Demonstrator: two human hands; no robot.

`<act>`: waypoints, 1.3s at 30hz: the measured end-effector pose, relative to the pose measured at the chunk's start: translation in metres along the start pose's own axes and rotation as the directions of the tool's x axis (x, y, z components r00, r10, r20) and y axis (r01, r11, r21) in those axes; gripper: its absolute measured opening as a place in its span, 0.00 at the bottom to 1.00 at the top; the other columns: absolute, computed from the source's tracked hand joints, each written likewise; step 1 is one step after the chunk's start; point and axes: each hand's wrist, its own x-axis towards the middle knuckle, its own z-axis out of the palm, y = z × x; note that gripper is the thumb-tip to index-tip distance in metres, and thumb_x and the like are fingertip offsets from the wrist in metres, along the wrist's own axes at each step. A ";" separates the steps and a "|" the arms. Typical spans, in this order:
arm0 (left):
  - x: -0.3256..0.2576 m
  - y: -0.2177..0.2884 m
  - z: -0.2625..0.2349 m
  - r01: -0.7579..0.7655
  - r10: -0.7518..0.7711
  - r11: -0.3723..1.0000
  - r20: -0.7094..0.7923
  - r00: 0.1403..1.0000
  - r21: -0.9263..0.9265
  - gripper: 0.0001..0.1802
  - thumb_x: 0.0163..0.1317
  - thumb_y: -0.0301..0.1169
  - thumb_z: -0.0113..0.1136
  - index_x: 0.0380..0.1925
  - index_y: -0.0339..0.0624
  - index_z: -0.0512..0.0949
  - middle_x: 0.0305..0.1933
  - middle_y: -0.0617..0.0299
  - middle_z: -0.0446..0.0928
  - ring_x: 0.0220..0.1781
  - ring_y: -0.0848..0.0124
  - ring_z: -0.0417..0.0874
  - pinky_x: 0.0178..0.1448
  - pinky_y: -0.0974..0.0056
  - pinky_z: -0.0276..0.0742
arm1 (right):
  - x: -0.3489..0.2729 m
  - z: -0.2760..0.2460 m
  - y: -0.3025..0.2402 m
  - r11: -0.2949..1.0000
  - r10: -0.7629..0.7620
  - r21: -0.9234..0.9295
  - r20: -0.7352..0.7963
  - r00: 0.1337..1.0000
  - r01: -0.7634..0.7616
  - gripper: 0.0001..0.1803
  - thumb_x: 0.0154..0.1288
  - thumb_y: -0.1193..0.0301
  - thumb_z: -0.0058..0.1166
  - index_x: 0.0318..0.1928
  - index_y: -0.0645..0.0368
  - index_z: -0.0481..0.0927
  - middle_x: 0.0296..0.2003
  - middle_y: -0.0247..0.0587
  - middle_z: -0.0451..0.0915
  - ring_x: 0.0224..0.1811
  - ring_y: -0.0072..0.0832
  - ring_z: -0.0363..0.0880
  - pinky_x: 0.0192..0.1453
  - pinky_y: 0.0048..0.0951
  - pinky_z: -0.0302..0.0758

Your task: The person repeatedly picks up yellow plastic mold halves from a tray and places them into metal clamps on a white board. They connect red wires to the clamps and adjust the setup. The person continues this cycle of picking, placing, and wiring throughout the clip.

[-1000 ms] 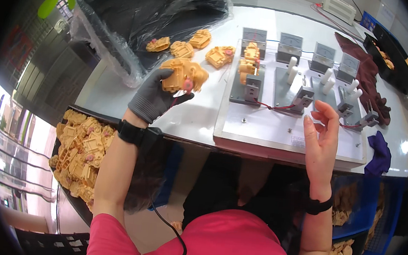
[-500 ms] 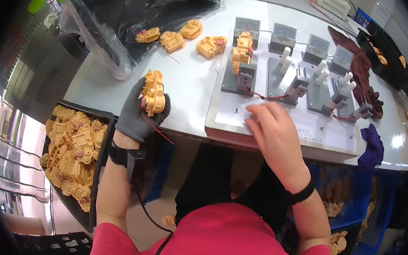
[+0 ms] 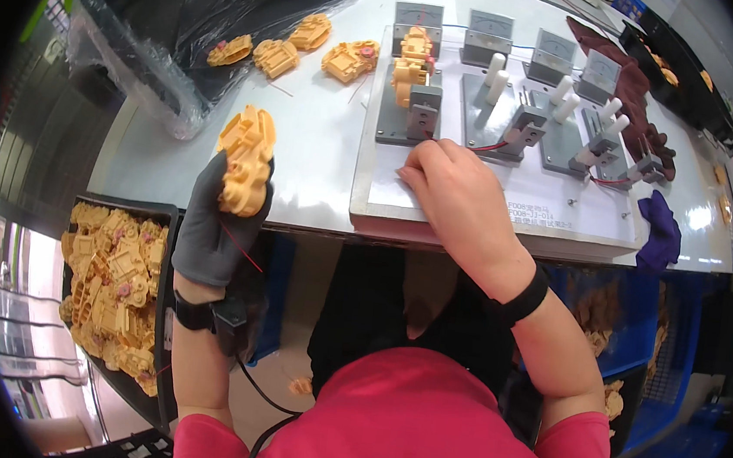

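My left hand, in a grey glove, is closed round a yellow plastic gearbox-like part; a thin red wire hangs from the part. My bare right hand lies over the front of the white test board, its fingers curled together just below the leftmost grey clamp block. What those fingertips pinch, if anything, is hidden; a red wire runs close by. Another yellow part sits upright on the leftmost station, behind that block, in front of a grey dial meter.
More stations with white pegs stand to the right. Several loose yellow parts lie by a plastic-lined black bin. A heaped tray is at lower left. A brown cloth and purple cloth lie right.
My left hand has turned the yellow part and shifted it left in the picture. My right hand has moved up toward the leftmost clamp block, and its fingers have drawn together. The view has shifted.
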 end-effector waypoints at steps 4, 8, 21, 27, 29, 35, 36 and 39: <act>-0.012 0.002 0.006 0.065 -0.065 0.996 -0.014 0.998 0.054 0.25 0.69 0.38 0.62 0.61 0.36 0.70 0.52 0.55 0.77 0.51 0.66 0.81 0.45 0.65 0.83 | -0.003 -0.011 -0.003 0.998 0.013 0.066 -0.032 0.999 -0.010 0.11 0.63 0.68 0.62 0.42 0.61 0.80 0.35 0.46 0.78 0.39 0.43 0.79 0.46 0.40 0.77; -0.030 -0.008 0.039 -0.037 0.022 0.949 0.051 0.998 0.313 0.31 0.70 0.43 0.58 0.66 0.36 0.65 0.57 0.51 0.75 0.56 0.62 0.79 0.50 0.62 0.81 | -0.021 -0.052 -0.002 0.950 0.197 0.264 -0.081 0.977 -0.169 0.15 0.64 0.68 0.63 0.49 0.60 0.79 0.37 0.44 0.77 0.39 0.37 0.77 0.46 0.36 0.75; 0.037 -0.008 0.125 0.321 -0.370 0.926 0.321 0.872 0.196 0.27 0.74 0.39 0.52 0.68 0.40 0.63 0.60 0.50 0.75 0.52 0.68 0.82 0.40 0.73 0.84 | -0.036 -0.049 0.047 0.806 0.421 0.537 -0.226 0.878 -0.248 0.20 0.67 0.71 0.60 0.58 0.60 0.72 0.40 0.38 0.78 0.42 0.25 0.77 0.47 0.28 0.73; 0.068 -0.011 0.144 0.526 -0.549 0.836 0.220 0.807 0.158 0.35 0.71 0.50 0.53 0.63 0.29 0.66 0.44 0.53 0.78 0.30 0.76 0.82 0.30 0.75 0.82 | -0.029 -0.053 0.050 0.806 0.372 0.572 -0.285 0.883 -0.155 0.18 0.66 0.75 0.59 0.56 0.57 0.77 0.43 0.38 0.77 0.41 0.26 0.76 0.49 0.28 0.74; 0.073 -0.014 0.151 0.563 -0.583 0.813 0.191 0.790 0.152 0.35 0.71 0.50 0.53 0.63 0.30 0.65 0.45 0.55 0.78 0.27 0.80 0.78 0.28 0.77 0.79 | -0.030 -0.055 0.050 0.786 0.369 0.598 -0.252 0.894 -0.156 0.18 0.66 0.76 0.59 0.56 0.57 0.77 0.42 0.38 0.77 0.42 0.26 0.76 0.49 0.28 0.74; 0.080 -0.023 0.164 0.605 -0.617 0.787 0.180 0.766 0.124 0.34 0.71 0.48 0.54 0.64 0.31 0.63 0.48 0.56 0.77 0.25 0.84 0.73 0.25 0.80 0.75 | -0.032 -0.053 0.051 0.808 0.281 0.586 -0.308 0.909 -0.051 0.20 0.66 0.77 0.59 0.58 0.57 0.77 0.43 0.41 0.79 0.42 0.31 0.77 0.50 0.31 0.74; 0.081 -0.025 0.164 0.612 -0.622 0.782 0.221 0.751 0.119 0.35 0.70 0.49 0.55 0.64 0.28 0.63 0.44 0.58 0.77 0.26 0.83 0.75 0.27 0.79 0.76 | -0.032 -0.054 0.050 0.809 0.278 0.586 -0.309 0.910 -0.048 0.20 0.66 0.77 0.59 0.58 0.57 0.77 0.44 0.42 0.79 0.42 0.32 0.77 0.50 0.31 0.74; 0.084 -0.029 0.171 0.553 -0.553 0.830 0.246 0.796 0.078 0.36 0.70 0.47 0.55 0.64 0.26 0.63 0.41 0.61 0.76 0.27 0.81 0.76 0.28 0.78 0.77 | -0.033 -0.054 0.050 0.810 0.272 0.585 -0.317 0.908 -0.039 0.20 0.66 0.77 0.59 0.58 0.58 0.77 0.44 0.42 0.79 0.43 0.33 0.77 0.51 0.31 0.74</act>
